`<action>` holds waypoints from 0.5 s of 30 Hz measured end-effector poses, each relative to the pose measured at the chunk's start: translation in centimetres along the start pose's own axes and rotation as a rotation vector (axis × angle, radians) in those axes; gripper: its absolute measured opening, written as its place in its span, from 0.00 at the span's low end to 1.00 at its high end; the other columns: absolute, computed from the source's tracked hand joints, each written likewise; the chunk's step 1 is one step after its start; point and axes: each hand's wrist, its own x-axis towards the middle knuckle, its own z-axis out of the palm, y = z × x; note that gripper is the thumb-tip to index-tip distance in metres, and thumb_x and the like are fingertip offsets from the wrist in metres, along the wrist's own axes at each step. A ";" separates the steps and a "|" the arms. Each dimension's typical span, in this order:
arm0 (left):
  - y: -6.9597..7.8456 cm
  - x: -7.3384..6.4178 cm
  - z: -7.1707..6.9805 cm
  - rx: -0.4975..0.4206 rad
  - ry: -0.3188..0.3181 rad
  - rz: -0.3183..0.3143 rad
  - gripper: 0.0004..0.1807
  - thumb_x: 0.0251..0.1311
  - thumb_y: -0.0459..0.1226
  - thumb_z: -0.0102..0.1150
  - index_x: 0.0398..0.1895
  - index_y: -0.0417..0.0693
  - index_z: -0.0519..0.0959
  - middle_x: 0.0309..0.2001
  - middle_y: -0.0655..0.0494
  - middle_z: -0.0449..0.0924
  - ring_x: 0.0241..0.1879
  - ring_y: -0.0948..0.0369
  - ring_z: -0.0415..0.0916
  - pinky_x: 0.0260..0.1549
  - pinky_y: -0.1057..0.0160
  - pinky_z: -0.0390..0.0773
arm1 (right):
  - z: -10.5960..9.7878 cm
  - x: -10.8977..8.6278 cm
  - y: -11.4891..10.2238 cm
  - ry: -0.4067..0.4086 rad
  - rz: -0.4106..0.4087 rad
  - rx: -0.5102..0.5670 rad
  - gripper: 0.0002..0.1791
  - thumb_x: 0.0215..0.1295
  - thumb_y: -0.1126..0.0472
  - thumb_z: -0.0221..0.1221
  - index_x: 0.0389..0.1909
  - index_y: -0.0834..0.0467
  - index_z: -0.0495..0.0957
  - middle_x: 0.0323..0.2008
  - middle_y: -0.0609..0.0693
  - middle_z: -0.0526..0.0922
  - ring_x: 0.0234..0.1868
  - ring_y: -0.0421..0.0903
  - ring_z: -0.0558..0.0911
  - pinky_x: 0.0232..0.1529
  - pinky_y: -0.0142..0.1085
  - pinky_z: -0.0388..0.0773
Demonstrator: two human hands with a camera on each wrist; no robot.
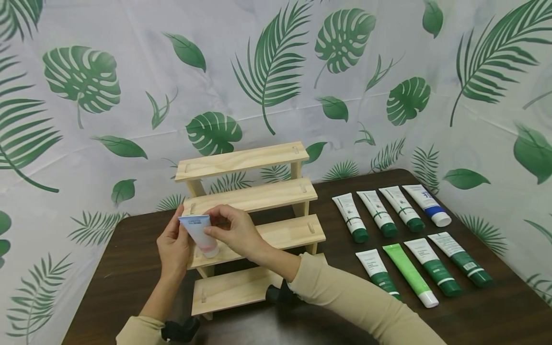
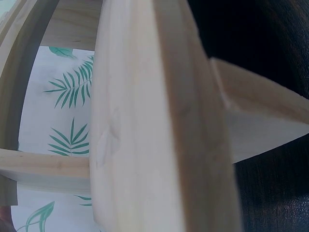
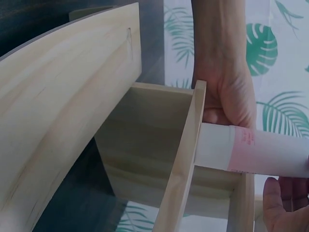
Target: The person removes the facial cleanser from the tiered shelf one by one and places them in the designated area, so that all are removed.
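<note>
A white squeeze tube with a pale blue flat end and a pink band stands cap-down, slightly tilted, at the left end of a lower step of the wooden stepped display stand. My right hand pinches the tube from its right side with thumb and fingers. On the other side, my left hand holds the tube's left edge, with part of its grip hidden behind the tube. In the right wrist view, the cap of the tube meets the step's edge. The left wrist view shows only stand boards and backdrop.
To the right on the dark table lie two rows of squeeze tubes: several white-and-green ones, a green one and one with a blue cap. A leaf-print cloth hangs behind the stand.
</note>
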 end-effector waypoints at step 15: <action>0.0 0.0 0.0 -0.006 -0.005 0.015 0.23 0.67 0.37 0.51 0.64 0.39 0.68 0.63 0.47 0.68 0.50 0.78 0.73 0.46 0.82 0.72 | 0.0 -0.3 0.2 0.058 -0.016 -0.034 0.12 0.60 0.68 0.61 0.44 0.68 0.77 0.42 0.61 0.81 0.43 0.52 0.81 0.43 0.26 0.79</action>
